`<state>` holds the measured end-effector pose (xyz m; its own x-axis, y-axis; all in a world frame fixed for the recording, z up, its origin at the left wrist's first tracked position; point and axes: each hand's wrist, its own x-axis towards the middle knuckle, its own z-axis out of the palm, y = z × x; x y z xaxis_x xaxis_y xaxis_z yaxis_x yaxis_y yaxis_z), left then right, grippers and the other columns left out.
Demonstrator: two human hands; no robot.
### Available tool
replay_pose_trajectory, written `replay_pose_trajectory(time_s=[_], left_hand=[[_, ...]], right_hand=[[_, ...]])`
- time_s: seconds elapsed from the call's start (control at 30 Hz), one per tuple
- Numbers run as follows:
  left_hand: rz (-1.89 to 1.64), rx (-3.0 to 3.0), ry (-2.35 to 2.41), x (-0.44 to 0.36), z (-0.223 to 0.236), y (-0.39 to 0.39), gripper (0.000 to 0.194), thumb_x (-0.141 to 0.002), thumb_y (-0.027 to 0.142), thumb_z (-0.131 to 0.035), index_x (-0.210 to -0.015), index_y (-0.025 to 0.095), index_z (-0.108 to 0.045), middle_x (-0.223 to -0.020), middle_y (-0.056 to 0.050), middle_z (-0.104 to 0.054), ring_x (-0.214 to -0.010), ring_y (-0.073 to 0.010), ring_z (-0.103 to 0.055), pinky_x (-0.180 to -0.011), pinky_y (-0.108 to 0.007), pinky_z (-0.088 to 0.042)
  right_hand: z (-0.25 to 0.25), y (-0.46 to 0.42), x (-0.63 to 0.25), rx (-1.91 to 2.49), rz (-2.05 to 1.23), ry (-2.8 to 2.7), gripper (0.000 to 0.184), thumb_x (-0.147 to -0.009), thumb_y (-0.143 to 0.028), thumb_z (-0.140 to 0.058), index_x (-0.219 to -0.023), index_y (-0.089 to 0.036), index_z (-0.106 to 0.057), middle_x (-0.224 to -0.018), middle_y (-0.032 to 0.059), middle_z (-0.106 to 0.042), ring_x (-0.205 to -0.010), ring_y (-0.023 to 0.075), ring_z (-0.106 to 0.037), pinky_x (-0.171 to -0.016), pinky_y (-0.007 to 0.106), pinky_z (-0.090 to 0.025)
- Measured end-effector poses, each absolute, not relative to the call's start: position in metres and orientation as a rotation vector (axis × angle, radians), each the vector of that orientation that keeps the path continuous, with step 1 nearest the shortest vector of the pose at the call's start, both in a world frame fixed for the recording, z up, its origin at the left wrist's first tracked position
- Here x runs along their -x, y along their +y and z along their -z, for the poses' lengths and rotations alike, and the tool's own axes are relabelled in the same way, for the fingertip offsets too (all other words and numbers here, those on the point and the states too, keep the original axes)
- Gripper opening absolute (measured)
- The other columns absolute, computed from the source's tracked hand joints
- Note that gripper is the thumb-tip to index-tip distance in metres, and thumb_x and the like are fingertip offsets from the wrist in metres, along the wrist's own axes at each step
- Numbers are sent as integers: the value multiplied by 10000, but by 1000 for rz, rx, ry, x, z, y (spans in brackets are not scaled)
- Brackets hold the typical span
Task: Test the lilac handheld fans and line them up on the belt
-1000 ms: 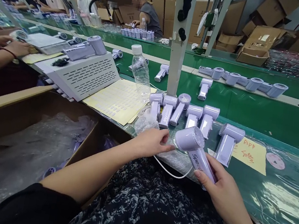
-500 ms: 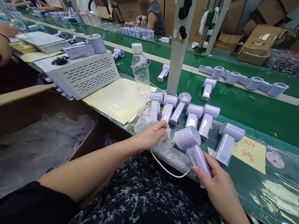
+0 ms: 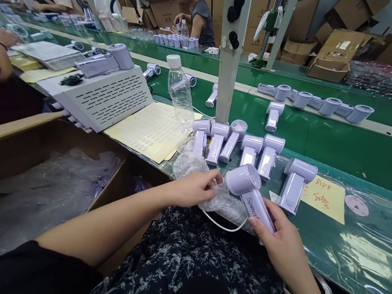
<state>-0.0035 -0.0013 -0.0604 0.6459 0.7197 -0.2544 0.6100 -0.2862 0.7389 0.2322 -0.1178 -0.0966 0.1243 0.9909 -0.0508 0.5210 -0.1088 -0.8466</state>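
My right hand [image 3: 277,236] grips the handle of a lilac handheld fan [image 3: 255,207]. The fan is tilted, its round head up and to the left, with "Speed" lettered on the handle. My left hand [image 3: 195,187] is just left of the fan head, fingers loosely curled and apart, with nothing clearly held. Crumpled clear plastic wrap [image 3: 229,205] lies beneath and beside it on the table edge. A white cable [image 3: 222,227] loops below the wrap. Beyond my hands stand several more lilac fans [image 3: 251,151], and another fan [image 3: 294,188] sits farther right.
At left, a cardboard box [image 3: 7,130] holds plastic film. Behind it are a grey vented power unit [image 3: 110,97], a yellow label sheet [image 3: 150,129] and a clear bottle [image 3: 181,89]. A metal post [image 3: 227,72] rises ahead. Fans lie along the green conveyor [image 3: 325,138]. Other people sit farther left.
My left hand has let go of the plastic wrap and its fingers have spread. The right hand still holds the fan. The view has shifted slightly.
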Motion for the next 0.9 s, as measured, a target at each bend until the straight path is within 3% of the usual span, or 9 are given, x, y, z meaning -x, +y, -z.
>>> replay_pose_trajectory(time_s=[0.27,0.4,0.5,0.6,0.67,0.77,0.83,0.9], left_hand=[[-407,-1718,965,12,74,12,235,-896,331,-553,-1061,190,-641,-938,-42,-680,-939,-203,-635,-834,-321,-514],[-549,-1595,1060,16,79,16,327,-947,313,-416,-1225,193,-541,-807,0,-567,-700,-149,-568,-675,-282,-486],[-635,-1592,1126,19,72,12,332,-955,269,-428,-1272,207,-505,-721,49,-442,-592,-129,-446,-588,-255,-404],[-657,-1984,1107,16,57,-6,353,-954,186,-463,-1298,225,-532,-743,32,-506,-669,-153,-484,-641,-280,-406],[-602,-2503,877,12,47,-23,336,-980,148,-451,-1290,209,-565,-804,-8,-605,-755,-185,-539,-699,-318,-431],[-530,-3026,407,10,33,-43,323,-1018,121,-428,-1304,169,-569,-881,-53,-687,-793,-204,-570,-708,-351,-435],[-581,-3136,399,12,24,-48,350,-1027,115,-421,-1359,166,-517,-840,-39,-685,-769,-199,-573,-677,-350,-423],[-729,-3112,489,17,15,-50,362,-1029,124,-409,-1382,182,-464,-784,-13,-656,-738,-187,-571,-649,-330,-425]], right_hand=[[93,-117,-214,1602,-677,-1704,453,-935,-469,-616,-1296,-205,-688,-1243,131,-766,-1057,346,-740,-850,436,-593],[85,-104,-202,1725,-595,-1928,454,-963,-396,-550,-1362,-205,-656,-1198,120,-788,-987,343,-763,-783,440,-600],[84,-104,-195,1798,-413,-2091,440,-972,-373,-532,-1360,-201,-650,-1121,126,-798,-882,344,-765,-673,425,-588],[87,-111,-188,1791,-219,-2188,436,-971,-337,-541,-1356,-163,-648,-984,149,-778,-771,338,-737,-580,407,-554],[84,-114,-185,1726,-151,-2223,375,-950,-254,-526,-1265,-139,-692,-905,158,-750,-779,341,-720,-600,414,-550],[72,-111,-187,1618,-437,-2081,264,-919,-230,-524,-1076,-177,-730,-859,131,-744,-802,308,-712,-668,402,-563],[59,-106,-194,1561,-872,-1742,205,-919,-358,-580,-974,-203,-701,-773,80,-729,-663,246,-685,-543,327,-537],[44,-105,-200,1433,-1286,-1338,318,-911,-519,-616,-877,-205,-654,-670,41,-680,-491,181,-607,-386,252,-442]])
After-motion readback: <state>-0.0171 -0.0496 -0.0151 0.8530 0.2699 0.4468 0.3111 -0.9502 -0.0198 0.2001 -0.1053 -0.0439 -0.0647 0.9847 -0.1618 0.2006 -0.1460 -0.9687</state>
